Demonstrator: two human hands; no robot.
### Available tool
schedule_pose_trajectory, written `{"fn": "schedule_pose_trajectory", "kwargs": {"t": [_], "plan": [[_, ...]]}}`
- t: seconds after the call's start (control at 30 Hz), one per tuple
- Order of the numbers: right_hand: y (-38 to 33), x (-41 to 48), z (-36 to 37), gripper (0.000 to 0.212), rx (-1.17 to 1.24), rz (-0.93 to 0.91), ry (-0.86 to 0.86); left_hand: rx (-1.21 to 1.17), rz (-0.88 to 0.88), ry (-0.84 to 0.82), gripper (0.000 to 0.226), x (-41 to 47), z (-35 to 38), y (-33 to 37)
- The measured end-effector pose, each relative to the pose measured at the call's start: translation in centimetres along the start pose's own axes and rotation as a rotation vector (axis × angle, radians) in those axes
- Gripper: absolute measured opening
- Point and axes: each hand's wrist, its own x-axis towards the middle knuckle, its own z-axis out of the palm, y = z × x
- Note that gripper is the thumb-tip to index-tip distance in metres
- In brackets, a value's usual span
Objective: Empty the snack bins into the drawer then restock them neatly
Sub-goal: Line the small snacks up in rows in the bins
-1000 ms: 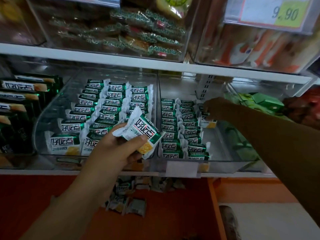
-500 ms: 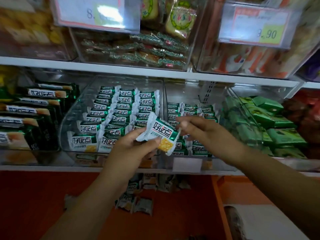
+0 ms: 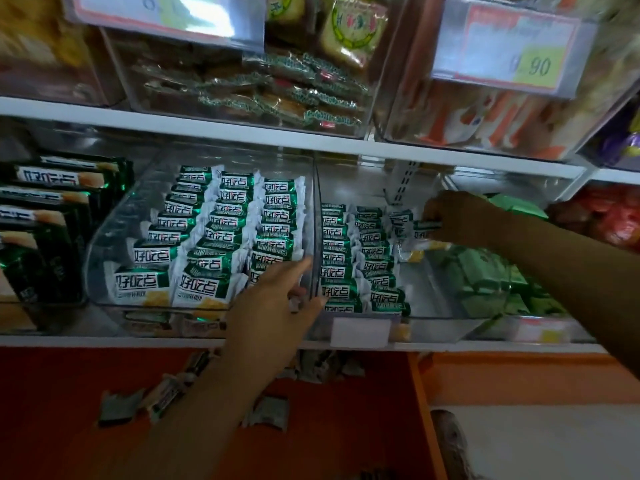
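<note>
Two clear snack bins stand side by side on the middle shelf. The left bin (image 3: 104,244) holds three full rows of green-and-white snack packets (image 3: 207,230). In the right bin (image 3: 450,306) two rows of packets (image 3: 339,258) are full, and a third row has only a few at the back. My right hand (image 3: 457,220) reaches deep into the right bin and pinches one packet (image 3: 427,226) at that third row. With fingers straight and holding nothing, my left hand (image 3: 277,306) hovers at the divider between the bins. Several loose packets (image 3: 166,396) lie in the red drawer (image 3: 52,393) below.
Black-and-green packs (image 3: 45,216) fill the bin at far left. Light green packs (image 3: 485,271) fill the bin to the right. Bins with price tags (image 3: 505,46) hang over the shelf above. An orange drawer wall (image 3: 420,410) bounds the drawer on the right.
The packet has passed from my left hand to my right hand, which carried it to the back of the right bin. My left hand is now empty and has dropped toward the bins' front.
</note>
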Motion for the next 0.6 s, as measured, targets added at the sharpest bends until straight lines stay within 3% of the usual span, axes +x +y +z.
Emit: {"fn": "schedule_pose_trajectory", "kwargs": {"t": [0.13, 0.27, 0.47, 0.53, 0.6], "plan": [[-0.3, 3.0, 2.6, 0.051, -0.177, -0.087, -0.215, -0.016, 0.031, 0.047, 0.059, 0.3, 0.6, -0.7], [-0.4, 4.5, 4.8, 0.042, -0.214, -0.077, -0.265, 0.014, 0.05, 0.048, 0.06, 0.4, 0.5, -0.9], [0.0, 4.5, 6.0, 0.036, -0.27, -0.084, -0.138, -0.01, 0.043, 0.035, 0.06, -0.2, 0.1, -0.9], [-0.5, 3.5, 5.5, 0.05, -0.277, -0.075, -0.007, 0.038, 0.079, 0.094, 0.062, -1.2, -0.6, -0.6], [-2.0, 0.6, 4.8, 0.054, -0.134, -0.075, 0.219, 0.138, 0.199, 0.145, 0.056, -2.8, -1.7, -0.6]]}}
